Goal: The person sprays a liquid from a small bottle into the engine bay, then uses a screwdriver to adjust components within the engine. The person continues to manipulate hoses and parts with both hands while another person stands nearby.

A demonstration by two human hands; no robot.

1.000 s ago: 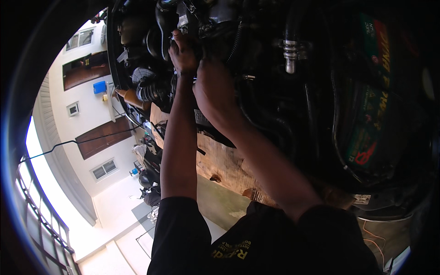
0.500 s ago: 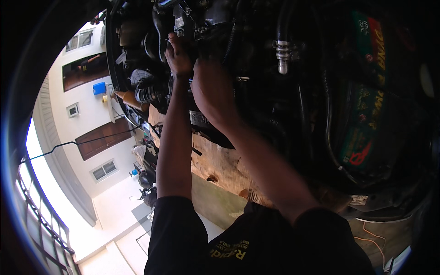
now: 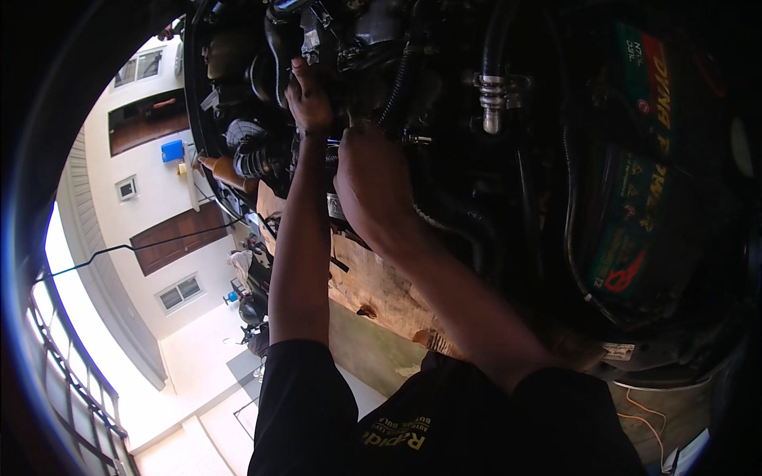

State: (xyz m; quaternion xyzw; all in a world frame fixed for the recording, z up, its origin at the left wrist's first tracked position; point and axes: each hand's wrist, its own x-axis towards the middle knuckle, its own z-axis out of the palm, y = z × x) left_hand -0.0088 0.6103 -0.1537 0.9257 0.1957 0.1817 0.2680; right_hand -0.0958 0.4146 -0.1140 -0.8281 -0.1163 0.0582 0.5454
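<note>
Both of my arms reach into a dark engine bay (image 3: 444, 190). My left hand (image 3: 309, 107) lies against engine parts at the upper middle, one digit stretched upward and the others partly hidden in shadow. Close by on its right, my right hand (image 3: 371, 170) is closed in a fist, knuckles away from me. Whatever it grips is hidden behind the fingers. A short shiny metal rod (image 3: 419, 140) shows just right of this fist. A black corrugated tube (image 3: 394, 91) runs above it.
At the right sits a battery (image 3: 635, 174) with a green and red label. A metal-clamped hose (image 3: 492, 103) stands between it and my hands. Tan, worn sheeting (image 3: 373, 278) covers the near edge. A blue box (image 3: 171, 152) and a white building lie at the left.
My right fist has moved a little toward me, uncovering more of the corrugated tube. My left hand has stayed in place. Less of a person shows in the far doorway.
</note>
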